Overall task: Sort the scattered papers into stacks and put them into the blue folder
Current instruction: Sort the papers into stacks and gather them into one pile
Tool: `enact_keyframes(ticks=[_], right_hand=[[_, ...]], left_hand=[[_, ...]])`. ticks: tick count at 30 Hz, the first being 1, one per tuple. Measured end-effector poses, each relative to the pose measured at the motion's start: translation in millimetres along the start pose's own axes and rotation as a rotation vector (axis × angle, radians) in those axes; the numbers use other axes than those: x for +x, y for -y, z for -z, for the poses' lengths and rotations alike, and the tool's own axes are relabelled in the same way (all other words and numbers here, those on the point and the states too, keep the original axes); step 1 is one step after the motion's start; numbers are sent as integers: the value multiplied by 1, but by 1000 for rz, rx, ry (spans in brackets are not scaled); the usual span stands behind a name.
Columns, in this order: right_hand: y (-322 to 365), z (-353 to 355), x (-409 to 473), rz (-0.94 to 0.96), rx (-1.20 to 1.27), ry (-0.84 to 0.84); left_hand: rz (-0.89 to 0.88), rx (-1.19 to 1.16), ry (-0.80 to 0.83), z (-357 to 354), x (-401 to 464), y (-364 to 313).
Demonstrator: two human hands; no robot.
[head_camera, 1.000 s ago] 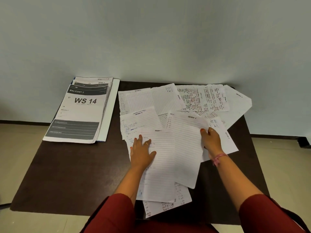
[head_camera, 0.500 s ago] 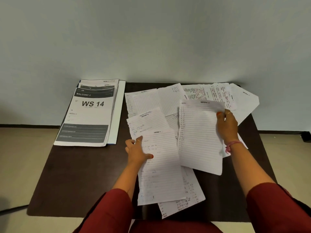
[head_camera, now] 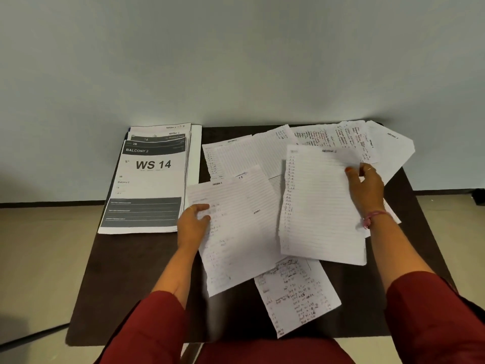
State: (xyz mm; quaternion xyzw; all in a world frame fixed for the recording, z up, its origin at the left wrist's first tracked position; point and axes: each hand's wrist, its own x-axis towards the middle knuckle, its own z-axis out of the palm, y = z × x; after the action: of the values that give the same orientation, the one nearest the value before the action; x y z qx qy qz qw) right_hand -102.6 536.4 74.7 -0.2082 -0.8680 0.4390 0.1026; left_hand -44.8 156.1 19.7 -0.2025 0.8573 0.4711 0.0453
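From the head camera, a dark table [head_camera: 131, 271] stands against a pale wall and bears one neat stack of printed sheets [head_camera: 149, 179] at its far left and a scatter of lined papers across the right half. The top printed sheet reads "BALCONY 2", "WS 14" and "2B". Roughly eight loose lined sheets can be counted, though overlaps hide the exact number; several carry small handwriting too blurred to read. The left hand [head_camera: 193, 224] pinches the left edge of one lined sheet [head_camera: 241, 232], thumb on top. The right hand [head_camera: 366, 190] grips the right edge of another lined sheet [head_camera: 320, 206], thumb over its face. A handwritten sheet [head_camera: 296, 295] lies nearest the person. Whether the blue folder lies under the printed stack cannot be told.
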Motion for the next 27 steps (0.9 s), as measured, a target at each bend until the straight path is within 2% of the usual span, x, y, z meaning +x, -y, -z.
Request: enact_keyframes(ticks=[6,10,14,17,20,24,27], right_hand=[[-25,-16,-30,-23,-106,116],[-35,-24,-47,-80,-96,127],[-36,-28,-55,-117,-83,128],[-33,-31,-61,-139,-27,111],[-30,-35,-67,-147,40,118],[-29,-40,-74,-164,105,140],[-30,-43,-79,-175,141,151]], left_hand=[[-75,117,2,6,16,-12],[-76,113,3,4,24,-15],[-22,159,-81,1,18,-31],[-97,219,-71,-7,9,-41],[-172,74,131,-24,-6,-48],[113,-213,438,-51,-22,-55],[207,-373,565,-61,-32,-53]])
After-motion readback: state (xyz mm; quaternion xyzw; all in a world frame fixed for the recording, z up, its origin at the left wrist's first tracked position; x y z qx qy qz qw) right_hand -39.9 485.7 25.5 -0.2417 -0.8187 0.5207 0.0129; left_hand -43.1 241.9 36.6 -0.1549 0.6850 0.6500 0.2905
